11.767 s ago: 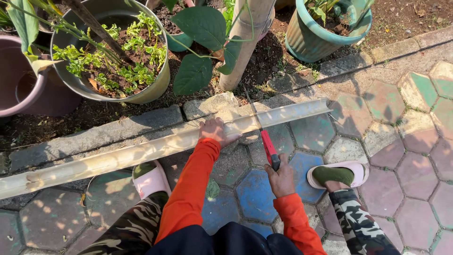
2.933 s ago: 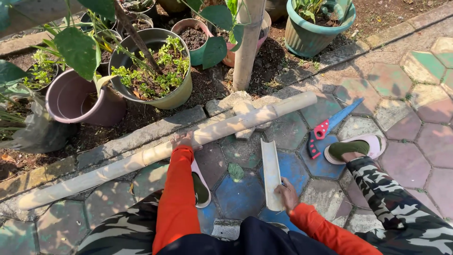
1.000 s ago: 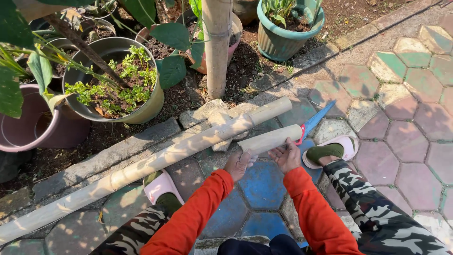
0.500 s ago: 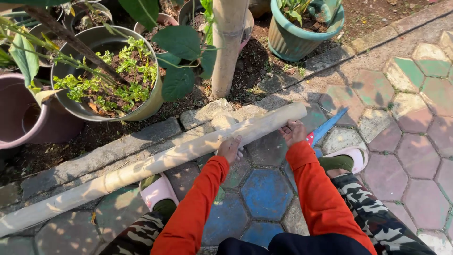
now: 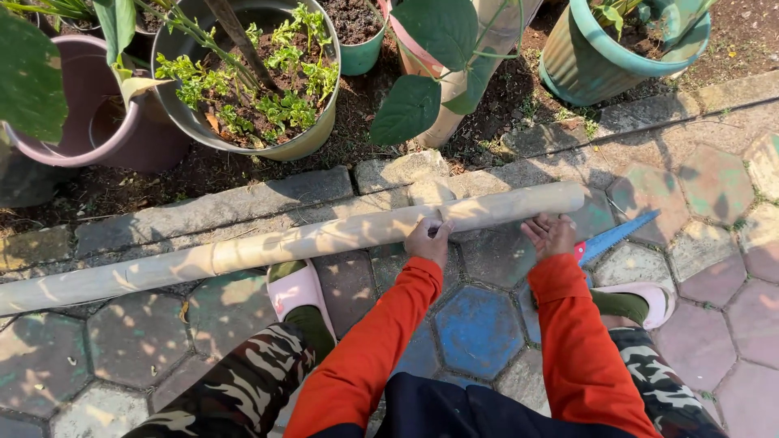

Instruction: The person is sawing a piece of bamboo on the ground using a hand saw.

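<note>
A long pale bamboo pole [image 5: 292, 243] lies across the hexagonal pavers, along the stone kerb. My left hand [image 5: 428, 240] rests on the pole near its right part, fingers curled on it. My right hand [image 5: 550, 234] hovers just below the pole's right end with its fingers spread and nothing in it. A hand saw with a blue blade [image 5: 618, 235] and a red handle lies on the ground, right of my right hand. My sleeves are orange. My feet wear pale slippers: left foot [image 5: 296, 290], right foot [image 5: 645, 296].
Behind the kerb stones [image 5: 243, 203] on bare soil stand a grey pot of green plants [image 5: 320, 134], a maroon pot [image 5: 89, 122], a teal ribbed pot [image 5: 604, 65] and a pale trunk [image 5: 454, 97]. Painted hexagonal pavers [image 5: 479, 324] cover the ground around me.
A second ago both hands held a short bamboo piece near the pole's right end. It is no longer in my hands; my left hand is on the pole and my right hand has come off, open.
</note>
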